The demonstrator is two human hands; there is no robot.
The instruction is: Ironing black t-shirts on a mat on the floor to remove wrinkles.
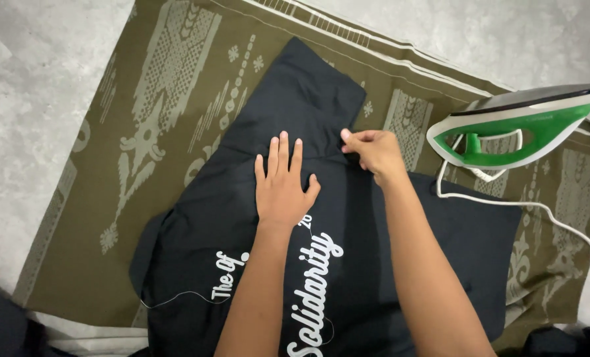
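Note:
A black T-shirt with white lettering lies spread on an olive patterned cloth on the floor. My left hand rests flat on the shirt's middle, fingers together and palm down. Just to its right, my right hand pinches a fold of the black fabric between thumb and fingers, near the base of a sleeve that points away from me.
A green and white steam iron stands on its heel at the right edge of the cloth, its white cord trailing to the right. Grey concrete floor surrounds the cloth. Dark cloth lies at the bottom left.

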